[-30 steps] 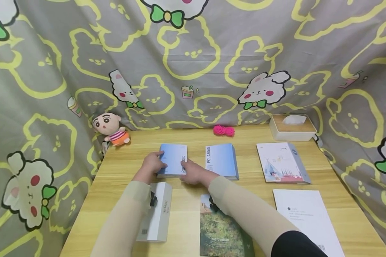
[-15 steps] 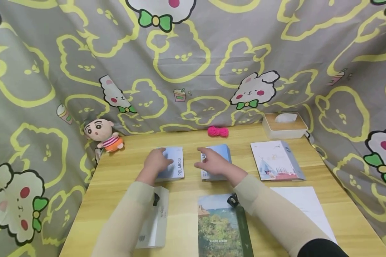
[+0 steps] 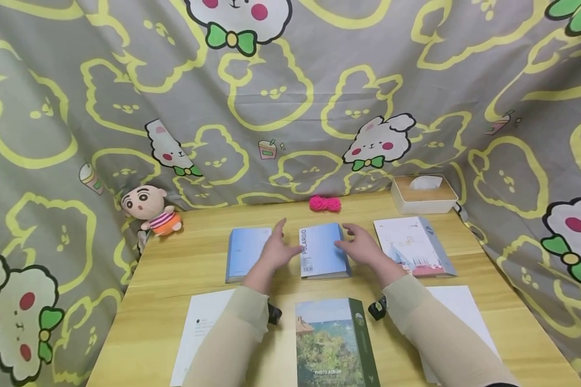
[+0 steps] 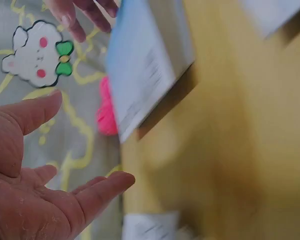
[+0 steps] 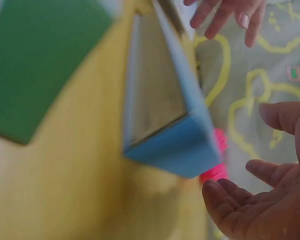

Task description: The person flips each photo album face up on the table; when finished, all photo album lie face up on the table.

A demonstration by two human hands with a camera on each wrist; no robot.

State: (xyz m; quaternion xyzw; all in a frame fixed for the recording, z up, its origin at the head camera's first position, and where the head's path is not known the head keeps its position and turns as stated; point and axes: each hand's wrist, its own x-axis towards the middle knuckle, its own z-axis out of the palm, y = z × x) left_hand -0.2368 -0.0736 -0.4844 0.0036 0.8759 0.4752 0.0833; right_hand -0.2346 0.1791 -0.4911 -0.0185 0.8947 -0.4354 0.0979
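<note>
A blue photo album with POLAROID on its cover (image 3: pixel 325 258) lies on the table between my two hands. My left hand (image 3: pixel 273 253) is at its left side, thumb and fingers spread. On the other side my right hand (image 3: pixel 365 248) has its fingers spread too, and its thumb appears over the album's right edge in the head view. Both wrist views show gaps between the palms and the blue album (image 5: pixel 175 145); neither hand grips it. To the left lies a second blue album (image 3: pixel 246 252), partly behind my left hand.
A green-spined photo album (image 3: pixel 325 341) lies nearest me. White booklike items lie at front left (image 3: pixel 200 322) and front right (image 3: pixel 465 312), partly under my sleeves. An illustrated white album (image 3: pixel 401 244) is at right. A doll (image 3: pixel 152 209), pink yarn (image 3: pixel 325 203) and tissue box (image 3: pixel 425 194) stand along the back.
My left hand has left the left blue album and moved right to the middle one. My right hand has moved from the left album, over the middle one, to its right side.
</note>
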